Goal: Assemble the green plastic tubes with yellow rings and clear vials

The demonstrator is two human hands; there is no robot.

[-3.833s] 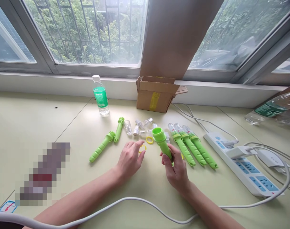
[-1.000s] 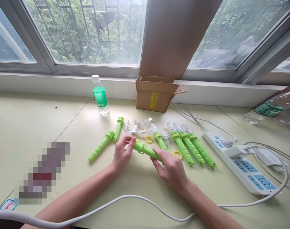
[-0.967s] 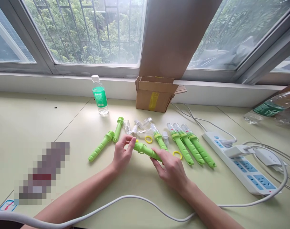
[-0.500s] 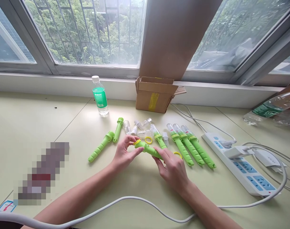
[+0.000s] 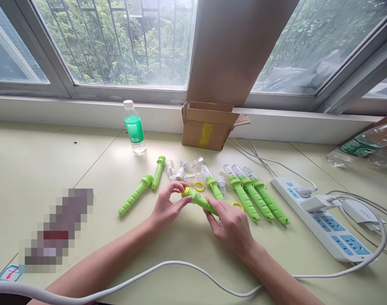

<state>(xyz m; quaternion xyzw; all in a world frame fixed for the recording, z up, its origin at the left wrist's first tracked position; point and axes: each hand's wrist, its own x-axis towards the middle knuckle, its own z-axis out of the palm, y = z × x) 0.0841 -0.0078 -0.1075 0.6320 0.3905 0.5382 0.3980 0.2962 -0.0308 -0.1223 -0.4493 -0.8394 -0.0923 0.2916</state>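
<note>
My right hand (image 5: 233,222) is closed around the lower part of a green grooved plastic tube (image 5: 200,202). The fingers of my left hand (image 5: 168,202) pinch a yellow ring (image 5: 185,191) at the tube's threaded end. Just beyond lie a loose yellow ring (image 5: 199,186) and a green tube with a clear cap (image 5: 215,186). Another yellow ring (image 5: 237,206) rests beside my right hand, partly hidden by it. Three capped green tubes (image 5: 244,199) lie side by side on the right. Two uncapped green tubes, one long (image 5: 134,197) and one shorter (image 5: 158,173), are to the left.
Several clear plastic caps (image 5: 190,177) lie behind my hands. A water bottle (image 5: 135,132) and a cardboard box (image 5: 206,129) stand farther back. To the right is a power strip (image 5: 320,224) with plugs. A white cable (image 5: 168,263) crosses the front, over my left forearm.
The yellow ring has gone from sitting tilted at the tube's tip to lying closer around the threaded end. Both hands keep nearly the same place.
</note>
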